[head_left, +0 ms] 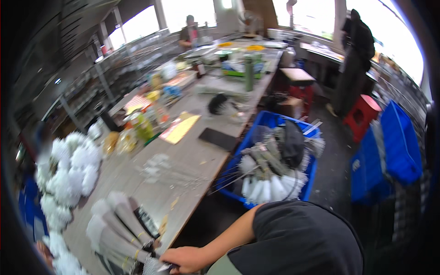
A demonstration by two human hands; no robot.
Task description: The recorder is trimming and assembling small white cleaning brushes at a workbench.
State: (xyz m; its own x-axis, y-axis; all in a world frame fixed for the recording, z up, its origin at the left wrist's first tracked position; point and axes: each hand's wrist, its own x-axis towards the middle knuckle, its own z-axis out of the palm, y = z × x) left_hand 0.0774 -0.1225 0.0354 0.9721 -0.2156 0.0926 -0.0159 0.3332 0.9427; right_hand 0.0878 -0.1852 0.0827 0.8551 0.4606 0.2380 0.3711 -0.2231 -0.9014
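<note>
At the lower edge, my right hand point(187, 258) reaches to the table's near edge. Its fingers are closed on a small tool with a pointed metal blade point(164, 267); blur hides its exact kind. Close beside that hand lie bundles of long white brush-like pieces point(117, 215), tied with thin yellow bands. A dark-and-white packet point(146, 222) rests against them. My left hand does not show. At the far left rim is a patch of skin whose owner I cannot tell.
A blue crate point(315, 179) of wire-stemmed brushes stands right of the table point(183, 158). White fluffy brush heads point(75, 169) line the left edge. A dark phone point(217, 139), papers and bottles lie farther up. Red stools point(362, 114), blue bins point(398, 142) and two people are beyond.
</note>
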